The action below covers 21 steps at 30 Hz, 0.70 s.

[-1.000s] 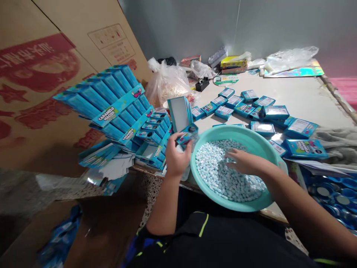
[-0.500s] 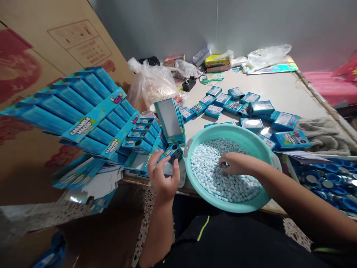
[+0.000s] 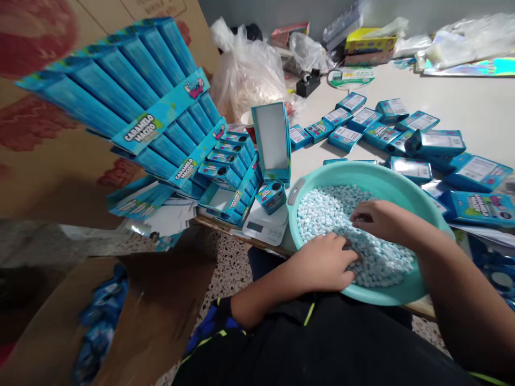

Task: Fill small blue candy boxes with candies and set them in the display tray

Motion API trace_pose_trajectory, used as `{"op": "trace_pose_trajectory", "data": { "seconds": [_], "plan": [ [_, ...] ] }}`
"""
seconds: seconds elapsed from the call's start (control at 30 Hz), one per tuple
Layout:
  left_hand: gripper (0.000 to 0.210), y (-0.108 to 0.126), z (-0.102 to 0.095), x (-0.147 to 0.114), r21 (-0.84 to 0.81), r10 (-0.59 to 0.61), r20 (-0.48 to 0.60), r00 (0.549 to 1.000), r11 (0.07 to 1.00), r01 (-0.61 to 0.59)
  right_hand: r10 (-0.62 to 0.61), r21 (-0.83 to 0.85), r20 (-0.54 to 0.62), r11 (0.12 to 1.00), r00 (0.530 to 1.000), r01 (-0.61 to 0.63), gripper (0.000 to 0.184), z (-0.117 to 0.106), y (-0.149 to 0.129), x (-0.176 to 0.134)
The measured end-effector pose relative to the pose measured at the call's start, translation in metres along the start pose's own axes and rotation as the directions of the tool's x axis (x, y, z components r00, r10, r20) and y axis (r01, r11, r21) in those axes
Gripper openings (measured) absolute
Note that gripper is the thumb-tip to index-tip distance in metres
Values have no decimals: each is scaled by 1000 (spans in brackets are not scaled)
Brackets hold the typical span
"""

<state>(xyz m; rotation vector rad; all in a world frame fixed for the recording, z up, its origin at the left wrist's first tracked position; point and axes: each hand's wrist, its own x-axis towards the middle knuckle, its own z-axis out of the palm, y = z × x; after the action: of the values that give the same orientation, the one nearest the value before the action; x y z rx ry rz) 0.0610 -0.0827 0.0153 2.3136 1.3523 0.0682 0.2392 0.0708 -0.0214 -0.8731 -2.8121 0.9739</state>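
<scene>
Turquoise basin (image 3: 396,185) set close, likely for easy reach — left hand (image 3: 325,262), right hand (image 3: 378,221) curled at pellets (image 3: 322,214), grasp hidden, can't tell; scale (image 3: 261,230) supports small box (image 3: 271,197).

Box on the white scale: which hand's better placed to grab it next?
Probably the left hand: it's nearer the box and scale. The right hand is farther right over the pale pieces in the bowl.
</scene>
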Motion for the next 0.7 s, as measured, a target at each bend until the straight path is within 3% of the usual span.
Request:
{"op": "trace_pose_trajectory", "data": {
  "seconds": [0.5, 0.7],
  "plan": [
    [20, -6, 1, 0, -252, 8, -40, 999, 968, -18, -51, 1, -99, 999, 994, 51, 14, -2, -1, -1],
    [16, -8, 4, 1, -307, -7, -73, 997, 952, -16, -18, 5, -76, 1000, 997, 18, 14, -6, -5, 1]
  ]
}}
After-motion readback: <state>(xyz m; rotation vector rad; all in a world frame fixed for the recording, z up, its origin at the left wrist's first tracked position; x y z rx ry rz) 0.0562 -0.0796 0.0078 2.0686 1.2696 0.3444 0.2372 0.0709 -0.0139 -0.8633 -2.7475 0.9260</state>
